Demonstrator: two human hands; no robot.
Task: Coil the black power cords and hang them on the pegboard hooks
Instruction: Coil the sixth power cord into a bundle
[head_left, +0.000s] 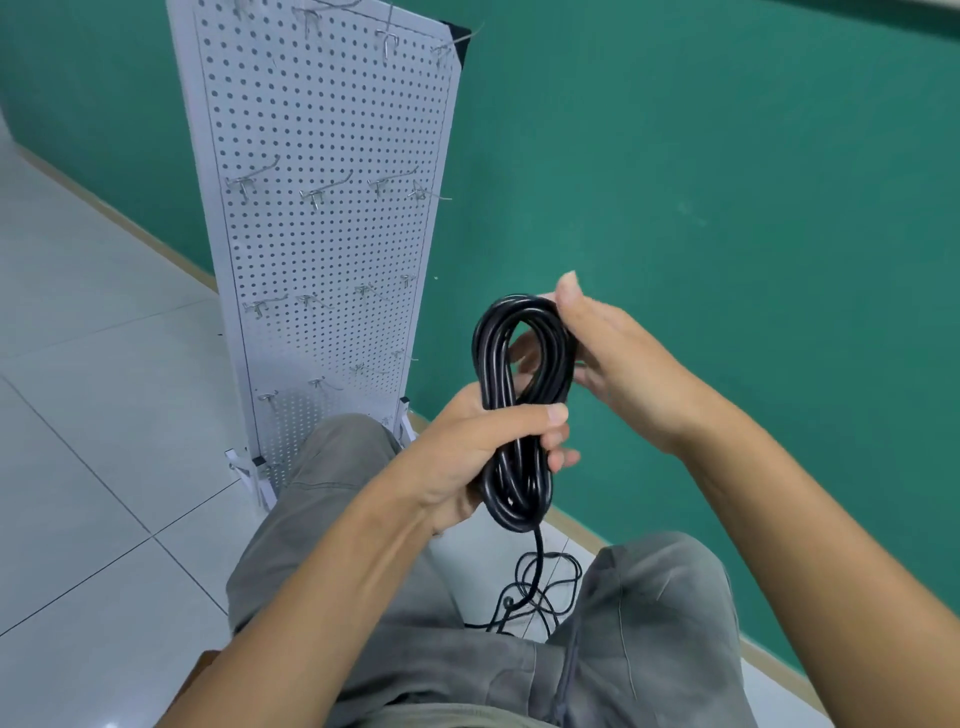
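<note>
Now the left hand (467, 452) grips the coiled black rubber power cord (519, 405) at its middle so the loops do not fall apart — the right hand (613, 364), fingers curled behind the top loop, guides it, before the white perforated metal pegboard (322, 234).

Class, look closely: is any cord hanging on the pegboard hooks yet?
No: the pegboard hooks are bare; the left hand grips the coil.
</note>
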